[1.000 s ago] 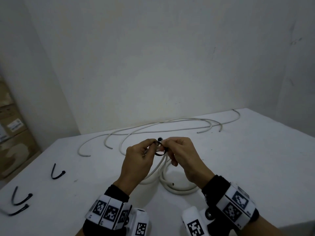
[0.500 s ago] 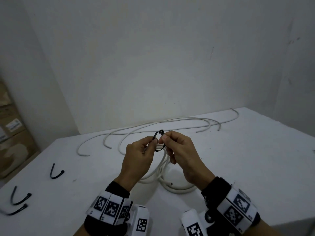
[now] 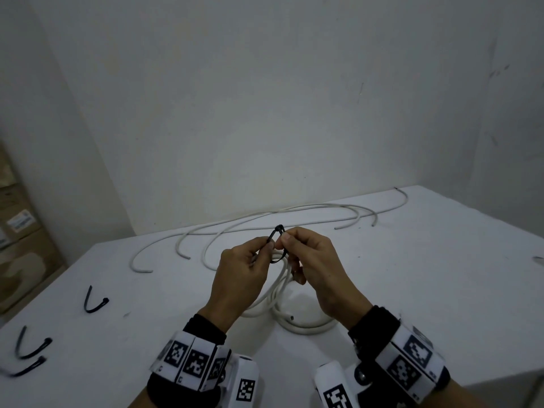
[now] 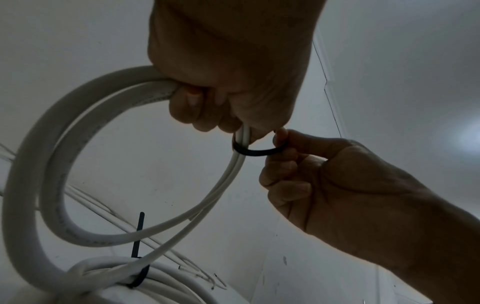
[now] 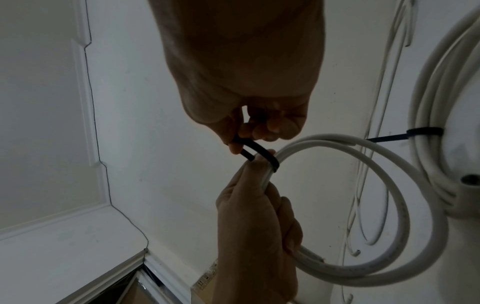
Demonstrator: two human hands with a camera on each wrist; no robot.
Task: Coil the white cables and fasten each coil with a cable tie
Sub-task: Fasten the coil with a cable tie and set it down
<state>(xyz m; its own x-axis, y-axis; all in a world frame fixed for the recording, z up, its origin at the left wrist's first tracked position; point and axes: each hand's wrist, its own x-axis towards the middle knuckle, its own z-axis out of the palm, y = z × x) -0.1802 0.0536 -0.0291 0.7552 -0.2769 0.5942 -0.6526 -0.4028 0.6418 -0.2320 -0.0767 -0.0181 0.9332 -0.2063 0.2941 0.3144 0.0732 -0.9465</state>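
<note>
Left hand (image 3: 240, 278) grips white cable coil (image 4: 85, 156), right hand (image 3: 316, 260) pinches black cable tie (image 4: 255, 151) looped round coil strands.

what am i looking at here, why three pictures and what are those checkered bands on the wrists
There is no machine here: a person works with bare hands, wearing patterned marker bands and small cameras. One picture comes from a head camera, the other two from each wrist, looking up along the fingers. The left hand grips a coil of white cable and one end of a black cable tie; the right hand pinches the tie's other end. On the white table lie loose cables, spare ties and an already tied coil.
</note>
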